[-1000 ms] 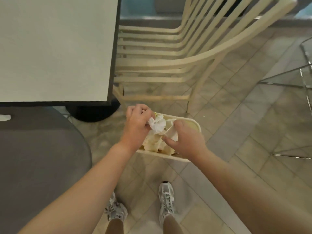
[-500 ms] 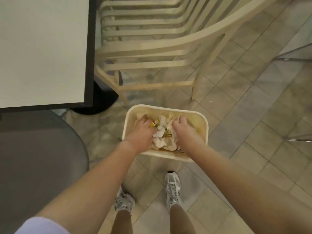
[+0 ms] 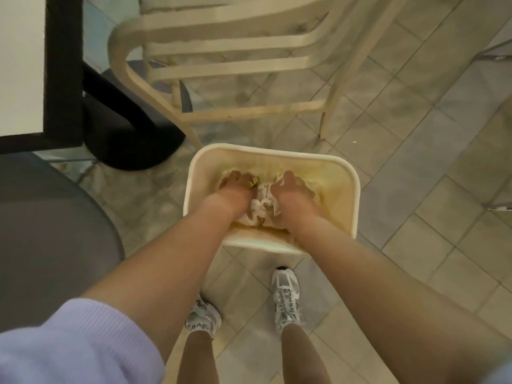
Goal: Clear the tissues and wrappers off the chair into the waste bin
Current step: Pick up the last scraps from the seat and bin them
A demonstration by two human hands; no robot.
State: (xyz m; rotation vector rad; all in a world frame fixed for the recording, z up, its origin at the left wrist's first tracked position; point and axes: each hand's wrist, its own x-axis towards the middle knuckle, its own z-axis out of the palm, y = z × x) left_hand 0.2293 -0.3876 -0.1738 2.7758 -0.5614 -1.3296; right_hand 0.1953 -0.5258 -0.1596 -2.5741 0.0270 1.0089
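A cream plastic waste bin [image 3: 356,187] stands on the tiled floor just ahead of my feet. Crumpled white tissues [image 3: 261,210] fill its bottom, and a small colourful wrapper [image 3: 253,183] shows among them. Both my hands are down inside the bin. My left hand [image 3: 232,189] lies on the pile with its fingers stretched forward, pressing on the tissues beside the wrapper. On the right side of the pile rests my right hand [image 3: 292,189], its fingertips hidden in the paper. The tissues show between my two wrists.
A cream slatted plastic chair [image 3: 221,59] stands right behind the bin. At the upper left are a white table with a black edge [image 3: 63,65] and its black base [image 3: 124,134]. A grey rounded seat [image 3: 50,231] lies at the left. My white trainers [image 3: 285,297] stand behind the bin.
My hands went from holding a tissue above the bin to deep inside it on the pile. My view has tilted down and moved closer to the bin.
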